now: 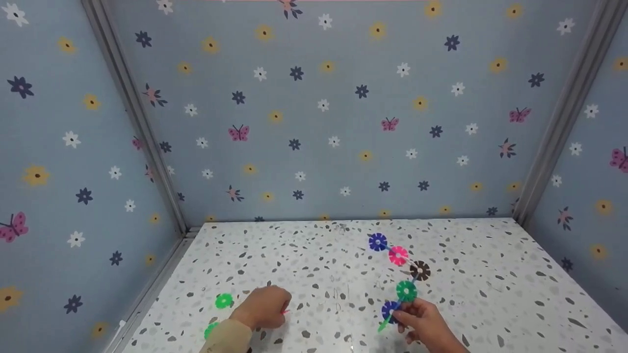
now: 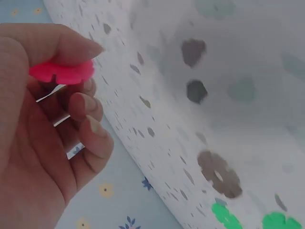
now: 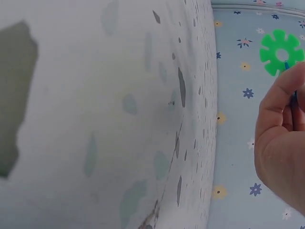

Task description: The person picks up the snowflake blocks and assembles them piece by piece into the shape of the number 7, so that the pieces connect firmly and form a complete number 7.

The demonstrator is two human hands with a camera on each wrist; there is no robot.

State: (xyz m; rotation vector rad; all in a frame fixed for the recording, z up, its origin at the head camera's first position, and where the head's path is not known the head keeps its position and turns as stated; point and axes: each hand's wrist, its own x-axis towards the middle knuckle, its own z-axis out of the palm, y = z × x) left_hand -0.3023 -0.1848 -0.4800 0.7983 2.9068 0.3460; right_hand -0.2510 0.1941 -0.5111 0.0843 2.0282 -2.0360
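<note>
Between thumb and fingers, my left hand (image 1: 265,306) pinches a pink notched plastic disc (image 2: 64,72), held over the table's left half. My right hand (image 1: 424,321) grips the near end of a chain of interlocking notched discs. From its far end the chain runs through a blue disc (image 1: 378,242), a pink disc (image 1: 398,255), a brown disc (image 1: 416,275), a dark green disc (image 1: 406,291) and another blue disc (image 1: 388,310). At the fingertips a bright green disc (image 3: 279,45) ends it, edge-on in the head view. Fingers partly hide that near end.
Loose green discs (image 1: 224,300) lie beside my left forearm, one partly covered by the sleeve (image 1: 228,337). A brown disc (image 2: 219,174) lies near them in the left wrist view. Flower-patterned panels (image 1: 324,122) border the speckled white table (image 1: 294,255) at back and sides.
</note>
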